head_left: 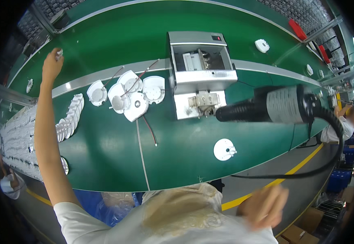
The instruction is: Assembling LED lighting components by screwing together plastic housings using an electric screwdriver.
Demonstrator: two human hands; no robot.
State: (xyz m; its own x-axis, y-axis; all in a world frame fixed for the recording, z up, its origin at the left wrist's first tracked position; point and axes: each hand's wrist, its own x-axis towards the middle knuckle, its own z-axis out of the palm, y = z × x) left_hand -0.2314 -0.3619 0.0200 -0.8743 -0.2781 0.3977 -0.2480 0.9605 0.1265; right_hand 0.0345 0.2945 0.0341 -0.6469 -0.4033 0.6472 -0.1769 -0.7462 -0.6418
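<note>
My left hand (52,64) reaches out over the far green belt at the left, its fingers closed on a small white part (59,53). Blurred by motion, my right hand (264,207) is low at the right, off the table's near edge; its fingers look curled, but what they hold, if anything, does not show. A black electric screwdriver (266,106) with a grey band lies across the view, its tip by the front of a metal screw feeder (203,79). Nearer me, a round white plastic disc (224,149) rests on the green table.
White plastic housings (136,106), some with red wires, cluster left of the feeder. Stacked white parts (18,142) fill the table's left end. White pieces (262,45) sit on the belt (124,32). A black cable (335,150) loops at the right; a co-worker (341,126) is beyond.
</note>
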